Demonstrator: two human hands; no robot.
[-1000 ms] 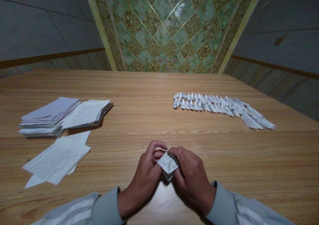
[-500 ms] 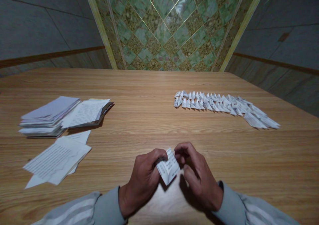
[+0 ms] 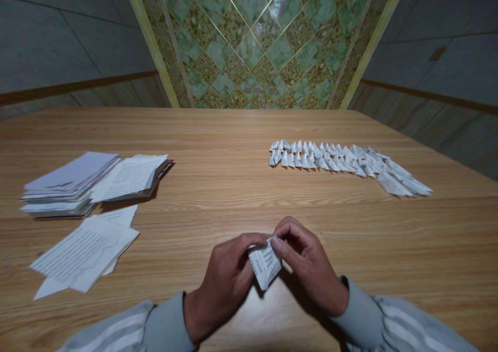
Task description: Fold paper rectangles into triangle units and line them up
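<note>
A small folded piece of printed paper (image 3: 263,267) is held between my two hands, just above the table. My left hand (image 3: 227,279) grips its left side, fingers closed around the edge and partly hidden behind it. With thumb and forefinger, my right hand (image 3: 309,264) pinches the upper right corner of the paper. Small black printed characters show on the face turned toward me, and its lower end comes to a blunt point.
Two rows of small folded paper pieces (image 3: 330,160) run along the wooden table (image 3: 218,186) at the right. A stack of papers (image 3: 73,173) with a second printed pile (image 3: 130,178) stands at the left. Loose printed sheets (image 3: 87,251) lie in front of them.
My right hand has moved in from beside the folded paper and now pinches its upper corner. The left thumb has shifted toward the top edge. The view has moved slightly.
</note>
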